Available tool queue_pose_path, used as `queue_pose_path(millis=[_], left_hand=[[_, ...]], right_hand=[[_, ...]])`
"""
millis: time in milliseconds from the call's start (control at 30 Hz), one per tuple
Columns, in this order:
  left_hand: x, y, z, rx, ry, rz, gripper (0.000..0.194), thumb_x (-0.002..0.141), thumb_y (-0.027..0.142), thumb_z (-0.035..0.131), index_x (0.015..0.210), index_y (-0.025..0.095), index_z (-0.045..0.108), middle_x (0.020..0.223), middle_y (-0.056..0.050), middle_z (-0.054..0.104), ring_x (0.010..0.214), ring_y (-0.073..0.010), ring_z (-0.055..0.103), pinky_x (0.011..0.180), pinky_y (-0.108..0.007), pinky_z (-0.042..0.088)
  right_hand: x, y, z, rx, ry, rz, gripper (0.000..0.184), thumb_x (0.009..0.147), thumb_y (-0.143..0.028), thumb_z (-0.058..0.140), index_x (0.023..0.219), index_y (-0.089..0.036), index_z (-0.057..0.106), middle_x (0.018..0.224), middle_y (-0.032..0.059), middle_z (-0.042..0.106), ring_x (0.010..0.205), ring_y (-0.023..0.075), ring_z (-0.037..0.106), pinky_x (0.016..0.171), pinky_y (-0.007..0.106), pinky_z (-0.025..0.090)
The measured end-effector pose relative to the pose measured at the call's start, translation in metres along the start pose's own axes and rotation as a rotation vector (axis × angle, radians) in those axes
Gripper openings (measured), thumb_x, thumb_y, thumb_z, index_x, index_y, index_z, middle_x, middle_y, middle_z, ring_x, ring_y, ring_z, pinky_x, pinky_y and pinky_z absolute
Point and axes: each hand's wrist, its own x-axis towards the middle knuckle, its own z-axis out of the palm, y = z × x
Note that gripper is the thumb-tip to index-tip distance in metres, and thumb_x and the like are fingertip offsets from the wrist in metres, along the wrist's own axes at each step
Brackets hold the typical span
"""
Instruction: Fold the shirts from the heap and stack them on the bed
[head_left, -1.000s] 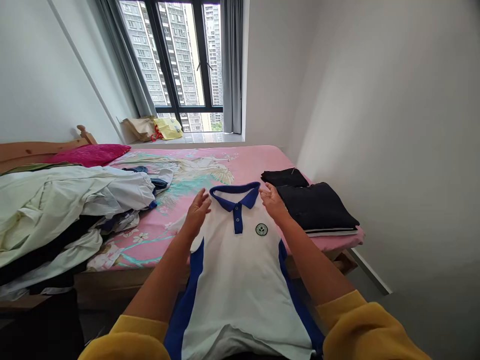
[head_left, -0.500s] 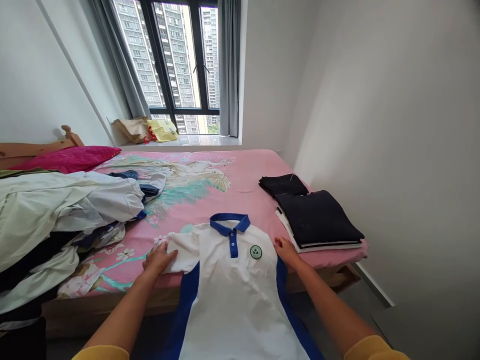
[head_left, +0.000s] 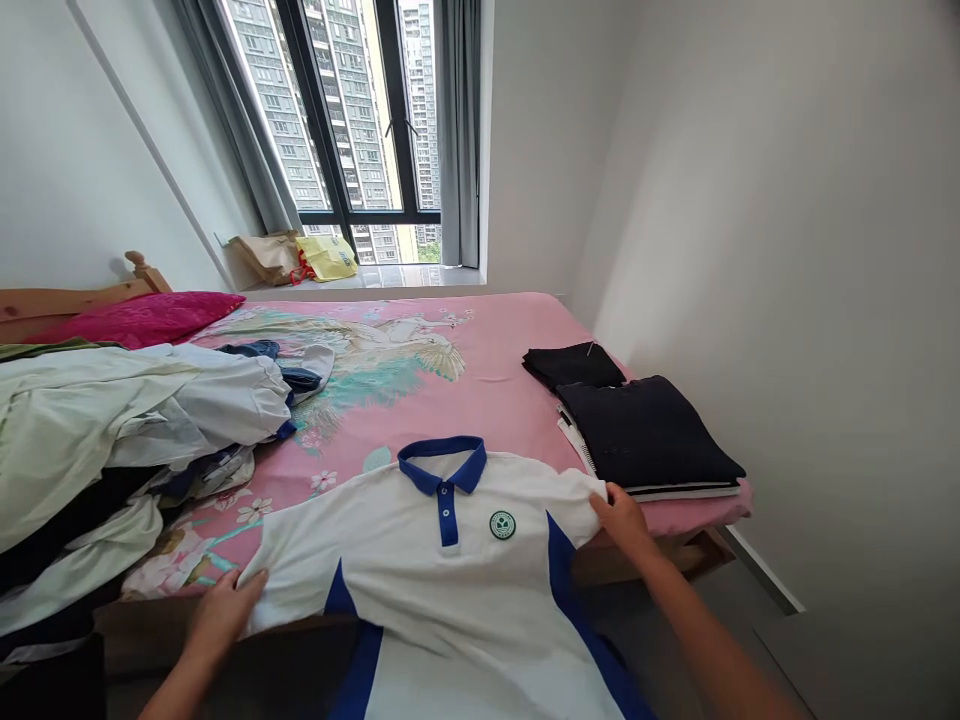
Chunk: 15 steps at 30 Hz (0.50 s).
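A white polo shirt (head_left: 465, 600) with a blue collar, blue side panels and a round green badge lies front up over the near edge of the bed, its lower part hanging toward me. My left hand (head_left: 225, 605) is closed on the end of the sleeve at the left, which is stretched out sideways. At the right, my right hand (head_left: 621, 515) pinches the end of the other sleeve, close to a folded pile of dark clothes (head_left: 649, 430).
A heap of loose clothes (head_left: 150, 410) covers the left of the pink bed (head_left: 495, 350). Behind the pile lies a folded black garment (head_left: 574, 365). A magenta pillow (head_left: 142, 318) rests by the headboard. Bags (head_left: 326, 257) stand on the windowsill. A wall (head_left: 750, 250) borders the right.
Both hands have moved outward and now grip the sleeve ends. The sleeves are spread wider, the left one pulled left and nearer me. The collar has shifted slightly left.
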Motion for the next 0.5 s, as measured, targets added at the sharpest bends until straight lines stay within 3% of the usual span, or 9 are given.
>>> queue_pose_path(millis=[67, 133, 233, 333, 433, 500], left_hand=[[-0.006, -0.011, -0.003, -0.009, -0.007, -0.072, 0.041, 0.070, 0.052, 0.041, 0.095, 0.023, 0.056, 0.082, -0.009, 0.067, 0.082, -0.0322, 0.063, 0.072, -0.043, 0.050], [-0.012, -0.004, -0.008, -0.046, 0.063, -0.029, 0.042, 0.074, 0.049, 0.040, 0.103, 0.022, 0.052, 0.099, -0.010, 0.066, 0.092, -0.0299, 0.062, 0.081, -0.041, 0.049], [-0.020, 0.030, -0.014, -0.068, 0.141, 0.207, 0.043, 0.078, 0.045, 0.036, 0.107, 0.017, 0.054, 0.114, -0.013, 0.061, 0.108, -0.0302, 0.055, 0.094, -0.042, 0.042], [-0.021, 0.069, -0.010, -0.086, 0.046, 0.397, 0.041, 0.081, 0.043, 0.035, 0.105, 0.018, 0.058, 0.116, -0.009, 0.062, 0.113, -0.0262, 0.052, 0.101, -0.038, 0.037], [-0.010, 0.099, 0.006, -0.078, -0.036, 0.503, 0.041, 0.082, 0.042, 0.035, 0.109, 0.020, 0.058, 0.120, -0.006, 0.061, 0.115, -0.0212, 0.051, 0.102, -0.032, 0.036], [0.001, 0.115, 0.019, -0.014, -0.067, 0.540, 0.045, 0.084, 0.038, 0.033, 0.117, 0.018, 0.055, 0.127, -0.008, 0.057, 0.121, -0.0203, 0.047, 0.105, -0.033, 0.032]], right_hand=[[-0.004, 0.007, -0.010, -0.011, 0.040, 0.009, 0.020, 0.071, -0.041, 0.045, 0.066, -0.021, 0.049, 0.061, -0.0009, 0.054, 0.060, 0.0167, 0.049, 0.057, 0.026, 0.036], [-0.007, 0.007, -0.015, -0.023, 0.082, 0.002, 0.019, 0.070, -0.040, 0.047, 0.071, -0.022, 0.050, 0.064, -0.0009, 0.055, 0.062, 0.0168, 0.050, 0.059, 0.026, 0.037], [-0.008, 0.001, -0.018, -0.131, 0.062, 0.010, 0.026, 0.071, -0.034, 0.048, 0.094, -0.022, 0.053, 0.080, 0.0025, 0.061, 0.069, 0.0192, 0.054, 0.062, 0.028, 0.038], [-0.007, -0.010, -0.019, -0.366, 0.049, -0.057, 0.043, 0.070, -0.023, 0.047, 0.112, -0.020, 0.052, 0.095, 0.0095, 0.061, 0.084, 0.0248, 0.056, 0.071, 0.033, 0.040], [-0.006, -0.028, -0.019, -0.412, 0.144, -0.229, 0.047, 0.073, -0.020, 0.046, 0.119, -0.014, 0.050, 0.100, 0.0130, 0.058, 0.094, 0.0256, 0.054, 0.083, 0.035, 0.040], [-0.005, -0.044, -0.015, -0.312, 0.096, -0.326, 0.036, 0.078, -0.022, 0.043, 0.111, -0.015, 0.055, 0.096, 0.0105, 0.059, 0.089, 0.0216, 0.055, 0.085, 0.032, 0.041]])
